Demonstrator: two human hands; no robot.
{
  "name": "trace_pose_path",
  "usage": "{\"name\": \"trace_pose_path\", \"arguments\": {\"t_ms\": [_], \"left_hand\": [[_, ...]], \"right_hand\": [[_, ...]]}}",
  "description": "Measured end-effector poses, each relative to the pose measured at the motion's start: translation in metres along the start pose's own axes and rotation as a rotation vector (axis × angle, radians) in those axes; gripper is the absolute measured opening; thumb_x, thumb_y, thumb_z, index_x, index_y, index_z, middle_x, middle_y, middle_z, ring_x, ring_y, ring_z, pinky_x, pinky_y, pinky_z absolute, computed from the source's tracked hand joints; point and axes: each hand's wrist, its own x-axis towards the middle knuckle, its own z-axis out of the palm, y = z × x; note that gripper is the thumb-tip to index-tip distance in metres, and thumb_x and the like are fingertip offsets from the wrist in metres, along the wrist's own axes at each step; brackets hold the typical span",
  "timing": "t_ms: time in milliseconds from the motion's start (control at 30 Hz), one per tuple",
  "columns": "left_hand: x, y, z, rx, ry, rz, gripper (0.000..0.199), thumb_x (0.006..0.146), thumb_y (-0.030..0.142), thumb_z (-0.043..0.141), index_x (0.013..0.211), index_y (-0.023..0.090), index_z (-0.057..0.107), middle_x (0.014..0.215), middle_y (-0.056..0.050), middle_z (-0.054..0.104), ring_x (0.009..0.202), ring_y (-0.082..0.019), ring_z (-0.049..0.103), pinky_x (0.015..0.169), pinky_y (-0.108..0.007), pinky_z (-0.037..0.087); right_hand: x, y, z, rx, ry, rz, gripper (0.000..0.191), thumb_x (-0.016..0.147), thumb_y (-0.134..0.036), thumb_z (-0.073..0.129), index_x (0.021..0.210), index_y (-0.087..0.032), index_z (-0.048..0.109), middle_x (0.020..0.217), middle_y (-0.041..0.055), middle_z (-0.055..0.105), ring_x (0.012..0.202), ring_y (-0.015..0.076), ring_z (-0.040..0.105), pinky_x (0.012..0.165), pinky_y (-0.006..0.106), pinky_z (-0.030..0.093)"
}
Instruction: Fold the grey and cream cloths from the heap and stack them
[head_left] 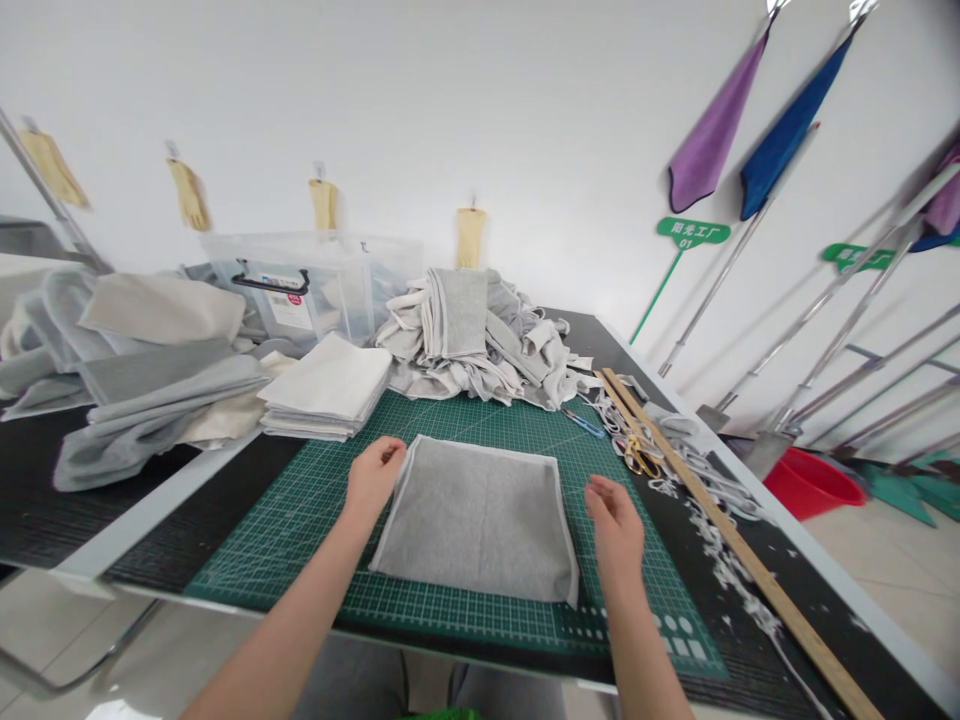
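Observation:
A grey rectangular cloth [480, 515] with pale edges lies flat on a green cutting mat [277, 540] in front of me. At its upper left corner, my left hand [375, 478] has its fingers curled together on the cloth's edge. My right hand [616, 528] hovers just beyond the right edge, apart from the cloth, its fingers loosely bent and holding nothing. Behind the left hand stands a neat stack of whitish cloths [330, 385]. A heaped pile of grey and cream cloths [487, 345] covers the mat's far side.
More folded cloths [165, 370] and a clear plastic bin [300, 290] are at the left. Along the right lie blue-handled snips [585, 424], gold-handled scissors [641, 457], a long wooden ruler [720, 520] and fabric scraps [727, 570]. A red bucket [814, 483] stands on the floor.

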Motion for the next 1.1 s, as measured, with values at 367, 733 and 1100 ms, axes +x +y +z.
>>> {"name": "trace_pose_path", "arguments": {"t_ms": [367, 733, 1100], "left_hand": [[-0.084, 0.029, 0.034, 0.347, -0.615, 0.510, 0.050, 0.076, 0.042, 0.035, 0.124, 0.029, 0.029, 0.132, -0.002, 0.023, 0.120, -0.021, 0.020, 0.099, -0.041, 0.016], [-0.067, -0.011, 0.021, 0.626, -0.388, 0.325, 0.051, 0.076, 0.048, 0.030, 0.124, 0.032, 0.027, 0.133, 0.000, 0.020, 0.120, -0.023, 0.018, 0.094, -0.047, 0.013], [-0.040, -0.012, 0.005, 0.522, -0.163, -0.076, 0.066, 0.074, 0.037, 0.038, 0.129, 0.016, 0.008, 0.113, -0.011, 0.048, 0.100, -0.024, 0.044, 0.079, -0.038, 0.032]], "right_hand": [[-0.084, -0.007, 0.031, -0.619, -0.512, -0.494, 0.050, 0.077, -0.049, 0.029, 0.122, -0.026, 0.033, 0.130, 0.0033, 0.030, 0.118, 0.0229, 0.026, 0.094, 0.045, 0.022], [-0.072, 0.020, 0.008, -0.834, -0.360, -0.291, 0.054, 0.077, -0.053, 0.022, 0.125, -0.029, 0.025, 0.132, -0.0033, 0.024, 0.120, 0.0204, 0.020, 0.094, 0.047, 0.017], [-0.067, 0.031, 0.009, -0.875, -0.357, -0.238, 0.055, 0.075, -0.054, 0.021, 0.125, -0.030, 0.024, 0.134, -0.0005, 0.020, 0.122, 0.0220, 0.014, 0.094, 0.048, 0.012]]}}
